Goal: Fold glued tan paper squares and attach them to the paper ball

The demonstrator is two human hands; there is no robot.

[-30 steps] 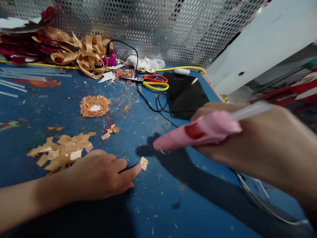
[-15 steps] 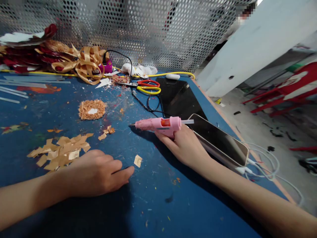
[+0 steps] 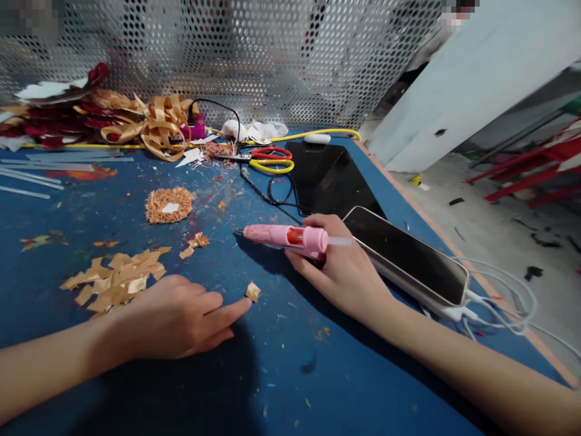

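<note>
My left hand rests low over the blue tabletop, its index finger stretched out and the other fingers curled. That fingertip touches a small gold ribbon square, whose near edge looks slightly raised; the thumb is apart from it. Wrapped around the handle of a pink glue gun, my right hand holds it sideways, nozzle to the left. A clear glue stick protrudes from its back end. Beside my left wrist lies a pile of gold ribbon pieces. Farther back sits a shaggy tan ring-shaped piece with a white centre.
Right of my right hand are a phone with white cables and a black tablet. Scissors, a gold ribbon bundle and glue sticks lie toward the back. Perforated metal sheeting stands behind the table.
My left index finger has moved slightly right and now touches the ribbon square, which has tilted. The glue gun has rolled a little in my right hand, its nozzle still pointing left.
</note>
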